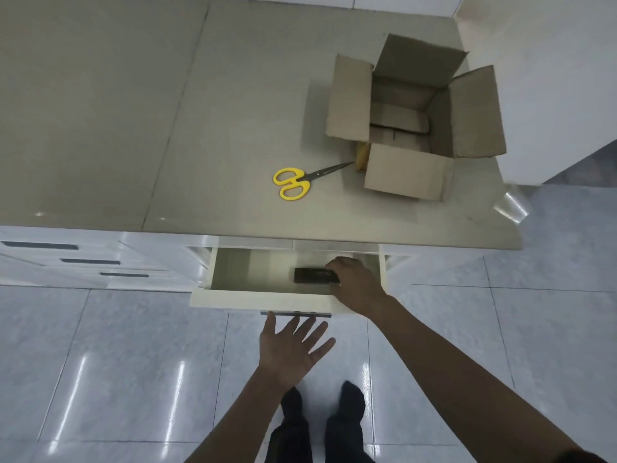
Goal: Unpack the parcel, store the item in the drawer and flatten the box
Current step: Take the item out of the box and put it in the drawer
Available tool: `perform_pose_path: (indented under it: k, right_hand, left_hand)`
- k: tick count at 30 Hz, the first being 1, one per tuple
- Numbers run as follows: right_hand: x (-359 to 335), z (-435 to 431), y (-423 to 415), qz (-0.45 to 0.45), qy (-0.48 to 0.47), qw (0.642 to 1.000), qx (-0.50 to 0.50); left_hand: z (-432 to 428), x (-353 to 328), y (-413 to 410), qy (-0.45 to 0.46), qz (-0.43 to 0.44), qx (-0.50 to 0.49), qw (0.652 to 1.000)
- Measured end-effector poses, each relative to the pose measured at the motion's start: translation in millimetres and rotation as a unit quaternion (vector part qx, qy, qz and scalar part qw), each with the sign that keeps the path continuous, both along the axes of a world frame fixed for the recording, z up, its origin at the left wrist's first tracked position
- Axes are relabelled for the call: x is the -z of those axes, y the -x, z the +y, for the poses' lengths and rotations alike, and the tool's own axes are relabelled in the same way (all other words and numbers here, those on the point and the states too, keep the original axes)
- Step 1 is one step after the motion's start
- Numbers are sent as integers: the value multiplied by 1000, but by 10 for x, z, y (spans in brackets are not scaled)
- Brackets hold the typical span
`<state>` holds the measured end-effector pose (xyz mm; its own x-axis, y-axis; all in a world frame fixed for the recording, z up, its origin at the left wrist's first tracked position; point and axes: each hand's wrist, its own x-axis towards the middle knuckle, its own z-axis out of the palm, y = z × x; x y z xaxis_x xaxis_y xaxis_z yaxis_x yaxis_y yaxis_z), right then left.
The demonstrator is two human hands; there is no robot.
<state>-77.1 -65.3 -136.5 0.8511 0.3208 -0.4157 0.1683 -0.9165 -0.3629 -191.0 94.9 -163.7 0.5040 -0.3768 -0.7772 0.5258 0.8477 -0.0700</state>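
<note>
Two hands: right (355,285) grasping black item (314,275) inside drawer (263,300); left (292,350) released, just outside.

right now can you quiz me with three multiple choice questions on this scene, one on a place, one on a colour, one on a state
1. Where is the dark item?
A. inside the open drawer
B. on the counter beside the scissors
C. on the floor

2. What colour are the scissors' handles?
A. red
B. yellow
C. blue

3. What state is the cardboard box in?
A. taped shut
B. flattened
C. standing with its flaps open

Answers:
1. A, the item lies on the bottom of the drawer, with the right hand on its end.
2. B, the scissors on the counter have yellow loops.
3. C, the box stands upright with all four flaps folded outward. The left hand is spread open below the drawer handle, holding nothing.
</note>
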Motion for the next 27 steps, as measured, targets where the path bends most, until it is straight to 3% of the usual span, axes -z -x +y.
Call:
perform_pose_path:
  k: [3,5,7,12,27]
  right_hand:
    - [-417,29,129,-155,-31,981,-114]
    - [-657,52,207,-317,-92,936,-125]
    - [-844,56,193,-386,-87,914,-91]
    - [-1010,-30,-26,-235,40,971,-28]
    - [-1072,-126,-207,-156,39,985,-55]
  left_hand:
    - [71,-73,82,16,-26,3,1000]
    - [79,-115,74,15,-25,3,1000]
    - [40,-175,33,10,-25,11,1000]
    - [-80,-265,-274,-12,-26,4,1000]
    - [-451,-580,-1211,-43,-13,-98,994]
